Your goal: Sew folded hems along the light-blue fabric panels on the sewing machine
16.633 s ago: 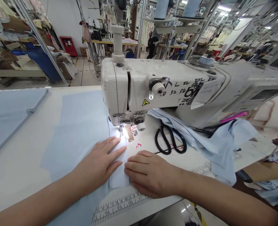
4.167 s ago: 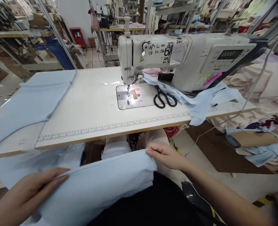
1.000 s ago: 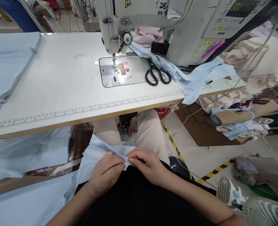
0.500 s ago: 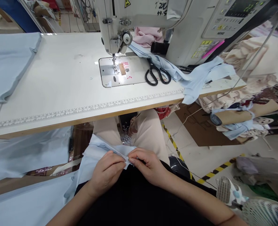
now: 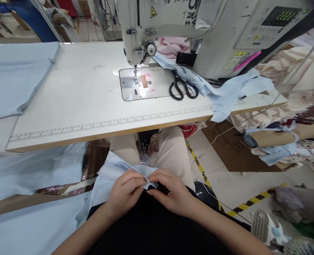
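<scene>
A seated person works a crumpled length of thin light blue cloth (image 5: 109, 175) between two bare hands, low over a lap in beige trousers (image 5: 125, 146), in front of a white sewing table (image 5: 74, 88) with a wood-toned edge. The left hand (image 5: 127, 189) pinches the cloth's edge between curled fingers and thumb. The right hand (image 5: 171, 191) meets it from the other side, index finger against the edge and thumb set apart below; the view does not settle whether those fingers grip the fabric or only touch it. A black top (image 5: 143, 230) shows beneath the wrists.

On the table stands a white sewing machine (image 5: 212, 53), its needle area lit and its panel showing green digits. Black-handled scissors (image 5: 177, 78) lie to the right of the needle, beside a rumpled light blue fabric strip (image 5: 227, 97) that drapes over the front edge. A flat light blue fabric panel (image 5: 16, 79) covers the table's left end, while a bunched pink cloth (image 5: 172, 46) sits behind the machine's needle.
</scene>
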A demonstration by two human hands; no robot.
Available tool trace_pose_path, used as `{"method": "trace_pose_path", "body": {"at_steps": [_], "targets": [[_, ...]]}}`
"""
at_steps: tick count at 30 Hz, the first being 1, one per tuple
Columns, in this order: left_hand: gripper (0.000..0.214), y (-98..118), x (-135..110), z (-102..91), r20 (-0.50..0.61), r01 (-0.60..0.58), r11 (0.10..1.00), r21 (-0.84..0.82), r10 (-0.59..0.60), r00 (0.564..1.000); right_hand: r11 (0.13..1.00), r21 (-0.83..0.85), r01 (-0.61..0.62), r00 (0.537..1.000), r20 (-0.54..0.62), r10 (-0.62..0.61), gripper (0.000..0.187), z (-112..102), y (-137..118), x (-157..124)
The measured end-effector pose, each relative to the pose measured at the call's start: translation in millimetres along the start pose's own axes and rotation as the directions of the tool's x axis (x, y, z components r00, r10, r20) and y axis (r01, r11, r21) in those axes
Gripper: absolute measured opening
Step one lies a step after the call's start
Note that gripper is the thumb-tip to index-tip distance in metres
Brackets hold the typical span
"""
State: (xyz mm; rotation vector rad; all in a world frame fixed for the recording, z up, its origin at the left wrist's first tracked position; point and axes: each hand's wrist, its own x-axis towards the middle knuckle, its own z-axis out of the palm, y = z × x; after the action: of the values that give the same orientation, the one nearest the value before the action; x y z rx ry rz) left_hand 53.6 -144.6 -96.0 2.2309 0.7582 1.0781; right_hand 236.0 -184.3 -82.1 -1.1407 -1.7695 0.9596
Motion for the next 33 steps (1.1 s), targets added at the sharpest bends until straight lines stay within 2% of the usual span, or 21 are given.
{"method": "trace_pose_path", "body": {"at_steps": [3,6,12,14,15,17,19,20,23,27,33], "targets": [[0.015,-2,2,1.1,0.111,0.130,0.991,-0.028,-0.126,0.986,0.999,0.044,-0.029,0.999,-0.023,0.030,0.010,-6,4,1],[0.018,-15,1,-4.2,0.247,0.227,0.974,0.021,-0.225,0.942,0.988,0.091,-0.125,0.991,-0.040,0.129,0.012,-22,5,1],[0.037,-53,-16,-27.8,0.304,0.385,0.902,0.196,-0.429,0.851,0.977,0.004,-0.212,0.956,-0.205,0.209,0.007,-75,15,-15],[0.039,-64,-24,-36.4,0.296,0.439,0.867,0.235,-0.494,0.817,0.952,0.014,-0.305,0.904,-0.311,0.294,0.014,-92,24,-26],[0.039,-68,-28,-40.9,0.291,0.464,0.850,0.249,-0.523,0.801,0.931,0.044,-0.364,0.855,-0.381,0.352,0.020,-100,29,-32],[0.037,-76,-35,-50.4,0.286,0.509,0.820,0.263,-0.570,0.770,0.871,0.156,-0.466,0.727,-0.493,0.477,0.030,-112,40,-44],[0.034,-83,-39,-59.6,0.287,0.548,0.794,0.262,-0.607,0.742,0.814,0.273,-0.513,0.616,-0.543,0.571,0.036,-121,52,-54],[0.032,-86,-41,-63.8,0.286,0.566,0.783,0.258,-0.621,0.730,0.789,0.316,-0.527,0.581,-0.543,0.606,0.037,-123,59,-58],[0.026,-95,-42,-74.1,0.272,0.609,0.755,0.243,-0.655,0.705,0.743,0.371,-0.556,0.531,-0.530,0.662,0.040,-126,79,-65],[0.029,-106,-37,-86.0,0.257,0.661,0.724,0.197,-0.689,0.678,0.712,0.394,-0.581,0.476,-0.544,0.690,0.044,-125,101,-67],[0.032,-139,-15,-99.6,0.126,0.791,0.605,0.092,-0.795,0.594,0.680,0.370,-0.633,0.473,-0.511,0.718,0.045,-125,114,-67]]}}
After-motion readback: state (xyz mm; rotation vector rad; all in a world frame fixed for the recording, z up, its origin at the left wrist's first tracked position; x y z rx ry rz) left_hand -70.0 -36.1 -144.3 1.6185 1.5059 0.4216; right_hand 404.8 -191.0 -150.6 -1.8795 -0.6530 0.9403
